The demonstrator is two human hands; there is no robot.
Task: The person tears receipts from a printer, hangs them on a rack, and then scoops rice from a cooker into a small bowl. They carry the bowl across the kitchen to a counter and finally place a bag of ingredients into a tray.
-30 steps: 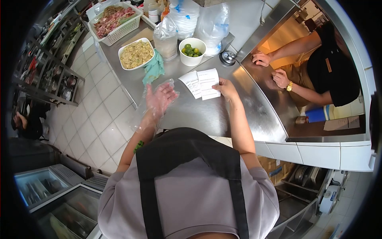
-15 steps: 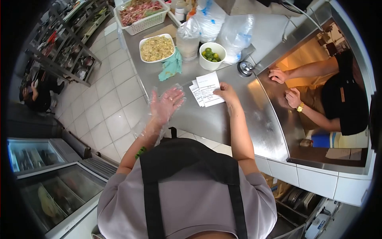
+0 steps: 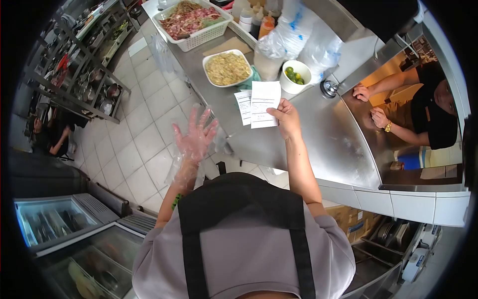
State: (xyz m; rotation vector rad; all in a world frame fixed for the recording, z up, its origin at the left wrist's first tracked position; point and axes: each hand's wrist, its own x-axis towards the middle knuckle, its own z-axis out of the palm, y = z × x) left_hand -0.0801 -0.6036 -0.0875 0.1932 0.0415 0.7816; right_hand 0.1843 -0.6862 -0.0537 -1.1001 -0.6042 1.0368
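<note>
The left hand [image 3: 194, 140], in a clear plastic glove, is spread wide with its fingers splayed and pointing forward, off the near left edge of the table [image 3: 318, 134]; its forearm reaches out from the body, seen against the tiled floor. Beyond it, at the far end of the table, a white slotted basket [image 3: 206, 38] is heaped with reddish, stringy produce [image 3: 186, 20]. Next comes a white dish [image 3: 226, 85] filled with pale yellow chopped food [image 3: 226, 68], a green cloth [image 3: 256, 74] at its right side. Two printed paper slips [image 3: 265, 105] are held above the table, the front one partly covering the other. A clear bag [image 3: 269, 57] stands behind them, its contents hard to make out. The bare right hand [image 3: 286, 118] pinches the slips at their right edge, thumb on top, arm extended forward. Just beyond it, a white tub [image 3: 293, 88] holds small round green fruit [image 3: 295, 74], with a silver bell [image 3: 329, 88] to its right.
</note>
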